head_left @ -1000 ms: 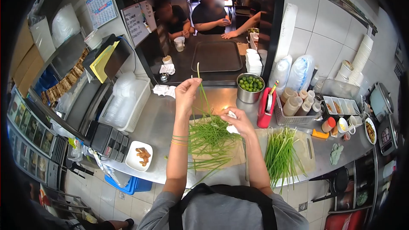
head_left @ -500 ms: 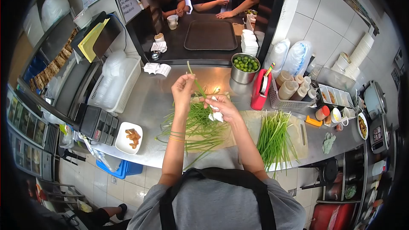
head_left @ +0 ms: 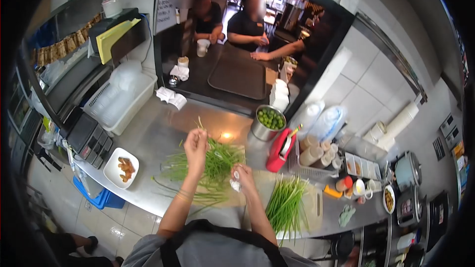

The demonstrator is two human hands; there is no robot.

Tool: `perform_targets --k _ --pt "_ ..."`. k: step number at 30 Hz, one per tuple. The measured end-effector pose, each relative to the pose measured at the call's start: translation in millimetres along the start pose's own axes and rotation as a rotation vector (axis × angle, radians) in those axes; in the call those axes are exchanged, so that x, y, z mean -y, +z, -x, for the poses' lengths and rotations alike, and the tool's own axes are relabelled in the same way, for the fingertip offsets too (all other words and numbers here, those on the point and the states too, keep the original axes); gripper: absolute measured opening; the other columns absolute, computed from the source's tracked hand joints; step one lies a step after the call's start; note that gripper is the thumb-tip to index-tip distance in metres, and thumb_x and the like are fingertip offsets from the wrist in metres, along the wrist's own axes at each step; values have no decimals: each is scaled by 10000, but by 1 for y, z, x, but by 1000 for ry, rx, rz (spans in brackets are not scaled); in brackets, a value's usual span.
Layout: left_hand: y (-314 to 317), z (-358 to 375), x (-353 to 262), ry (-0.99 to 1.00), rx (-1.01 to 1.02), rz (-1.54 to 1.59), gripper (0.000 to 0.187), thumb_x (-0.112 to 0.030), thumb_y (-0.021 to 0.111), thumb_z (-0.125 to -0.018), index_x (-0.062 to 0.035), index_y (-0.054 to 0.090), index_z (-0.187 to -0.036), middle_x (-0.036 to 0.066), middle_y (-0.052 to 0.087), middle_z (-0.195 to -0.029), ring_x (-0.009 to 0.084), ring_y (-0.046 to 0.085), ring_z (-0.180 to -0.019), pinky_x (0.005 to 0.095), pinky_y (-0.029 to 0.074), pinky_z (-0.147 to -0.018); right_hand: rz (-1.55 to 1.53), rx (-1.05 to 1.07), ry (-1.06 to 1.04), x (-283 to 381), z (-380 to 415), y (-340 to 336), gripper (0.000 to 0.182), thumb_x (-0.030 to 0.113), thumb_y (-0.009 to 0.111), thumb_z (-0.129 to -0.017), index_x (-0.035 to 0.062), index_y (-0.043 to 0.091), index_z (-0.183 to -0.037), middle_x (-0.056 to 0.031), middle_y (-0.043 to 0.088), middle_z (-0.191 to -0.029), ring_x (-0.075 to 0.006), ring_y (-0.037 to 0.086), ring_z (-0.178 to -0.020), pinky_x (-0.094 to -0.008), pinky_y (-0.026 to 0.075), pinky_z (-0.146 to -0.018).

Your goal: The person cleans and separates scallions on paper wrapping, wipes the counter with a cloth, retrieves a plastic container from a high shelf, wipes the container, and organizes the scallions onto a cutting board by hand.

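Greens lie in a loose pile on the counter; step in hand appears to be picking through them by the stalk, left hand raised with fingers pinched on a thin stalk, right hand lower with fingers closed around a white tissue. Next move likely calls for a light grip, freeing single stalks without dragging neighbours. Bare steel gives room leftward toward the white dish; rightward is tighter, a second bundle reaching the front edge.
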State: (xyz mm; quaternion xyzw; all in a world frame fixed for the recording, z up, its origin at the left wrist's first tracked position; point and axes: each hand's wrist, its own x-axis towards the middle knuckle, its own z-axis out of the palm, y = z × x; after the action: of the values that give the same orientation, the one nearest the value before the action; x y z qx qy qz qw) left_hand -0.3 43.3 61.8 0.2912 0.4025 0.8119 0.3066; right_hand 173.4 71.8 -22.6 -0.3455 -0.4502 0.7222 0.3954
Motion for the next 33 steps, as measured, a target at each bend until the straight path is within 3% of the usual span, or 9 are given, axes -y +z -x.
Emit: perform_targets --k 2,5,8,9,12,22,24,27,33 --pt "6 7 -1 60 -5 13 87 -128 542 -895 -59 515 -940 -10 577 -760 2 383 -541 159 305 -457 -238 20 50 -10 -12 -7 127 109 481 -825 42 556 -749 -27 506 -595 -90 455 -511 -213 346 -456" --pt "7 2 -13 154 -36 23 79 -111 535 -895 -62 510 -952 -16 571 -763 1 379 -541 157 300 -460 -235 -98 24 -18 -24 -17 131 112 515 -820 6 591 -826 -54 559 -627 -89 481 -528 -201 353 -477" --pt "-1 -12 -24 129 -28 64 96 -109 515 -904 -54 508 -983 -12 564 -774 -2 359 -534 153 277 -452 543 -62 -183 -11 -34 -10 213 103 559 -796 -21 605 -964 -87 621 -710 -119 536 -582 -227 410 -551" --pt "-3 -12 -29 62 -21 83 109 -114 511 -906 -52 509 -995 -12 557 -766 -4 352 -529 151 271 -448 755 -12 -281 -7 -38 -7 264 117 600 -784 9 621 -1024 -125 654 -885 -210 607 -691 -301 461 -664" --pt "-10 -7 -26 -114 33 29 175 -123 458 -919 -74 481 -1085 -25 512 -723 -1 353 -536 147 261 -442 1216 -81 -513 -1 -40 7 203 145 614 -781 51 654 -956 -137 633 -926 -309 610 -802 -375 464 -740" --pt "-49 33 -12 -913 280 235 332 -268 407 -949 -132 459 -1248 -64 406 -673 42 386 -612 189 327 -537 1411 -205 -201 -5 -26 7 122 180 616 -772 67 648 -805 -135 610 -860 -363 588 -810 -430 469 -702" --pt "-59 43 -4 -986 297 295 324 -291 404 -951 -117 486 -1212 -65 375 -655 48 383 -618 199 330 -553 1438 -239 -52 -6 -24 6 136 201 635 -762 72 652 -801 -135 613 -842 -358 594 -791 -428 469 -692" --pt "-67 52 -2 -1006 269 271 311 -292 409 -951 -102 503 -1180 -61 349 -639 62 375 -617 207 330 -559 1312 -259 -292 -21 -25 -13 153 213 647 -757 62 656 -779 -144 619 -827 -366 596 -791 -423 470 -706" --pt "-64 61 10 -998 197 369 294 -248 423 -951 -87 476 -1191 -46 343 -636 79 363 -605 209 331 -552 1303 -108 -233 -16 -26 -22 239 150 635 -755 66 636 -979 -154 615 -929 -364 599 -765 -406 474 -695"
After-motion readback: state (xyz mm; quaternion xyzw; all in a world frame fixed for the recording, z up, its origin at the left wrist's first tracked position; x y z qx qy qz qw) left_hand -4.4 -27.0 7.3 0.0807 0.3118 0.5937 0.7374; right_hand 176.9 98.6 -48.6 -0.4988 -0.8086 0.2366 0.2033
